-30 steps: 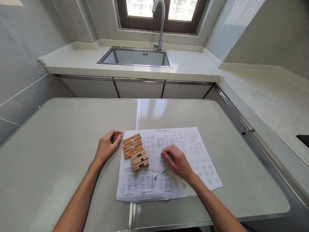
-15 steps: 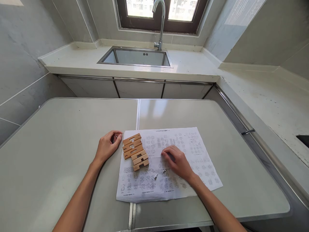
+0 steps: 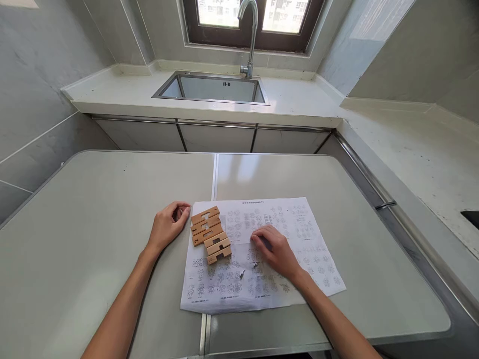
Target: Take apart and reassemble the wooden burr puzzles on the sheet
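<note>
Several notched wooden burr puzzle pieces (image 3: 207,233) lie side by side in a slanted row on the left part of a printed sheet (image 3: 269,294). Small dark numbers mark some of them. My left hand (image 3: 171,223) rests on the table just left of the sheet and the pieces, fingers curled in loosely with nothing seen in them. On the middle of the sheet lies my right hand (image 3: 275,249), its fingers also curled and nothing visible in them. It sits apart from the wooden pieces, to their right. Rows of small diagrams cover the paper, which has small torn spots.
The pale folding table (image 3: 112,209) has a metal seam down its middle. Beyond it stands a white counter (image 3: 299,102) with a sink (image 3: 220,89) and a tall faucet (image 3: 250,42) under a window. Another counter (image 3: 422,149) runs along the right side.
The view has shifted very slightly. Both hands, the wooden pieces and the sheet stay where they were.
</note>
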Tool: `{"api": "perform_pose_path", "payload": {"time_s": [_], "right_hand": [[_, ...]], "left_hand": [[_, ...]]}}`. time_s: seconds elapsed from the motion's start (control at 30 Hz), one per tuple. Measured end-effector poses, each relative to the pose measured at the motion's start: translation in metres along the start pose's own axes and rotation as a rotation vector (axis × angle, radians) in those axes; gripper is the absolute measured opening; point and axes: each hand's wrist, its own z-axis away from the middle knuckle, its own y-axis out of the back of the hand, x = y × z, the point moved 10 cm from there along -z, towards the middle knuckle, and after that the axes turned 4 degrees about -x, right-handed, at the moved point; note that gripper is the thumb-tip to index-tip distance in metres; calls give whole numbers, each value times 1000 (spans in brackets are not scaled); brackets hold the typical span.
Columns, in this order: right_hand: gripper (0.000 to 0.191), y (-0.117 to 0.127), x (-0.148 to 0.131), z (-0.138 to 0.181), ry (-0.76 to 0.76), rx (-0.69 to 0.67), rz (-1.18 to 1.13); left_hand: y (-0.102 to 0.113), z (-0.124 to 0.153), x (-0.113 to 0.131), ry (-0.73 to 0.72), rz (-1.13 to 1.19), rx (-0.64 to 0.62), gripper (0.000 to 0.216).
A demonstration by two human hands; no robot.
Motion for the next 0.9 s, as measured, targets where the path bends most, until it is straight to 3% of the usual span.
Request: {"api": "perform_pose_path", "payload": {"time_s": [0.9], "right_hand": [[17, -3, 4, 1, -14, -12, -6]], "left_hand": [[-1, 1, -1, -13, 2, -1, 33]]}}
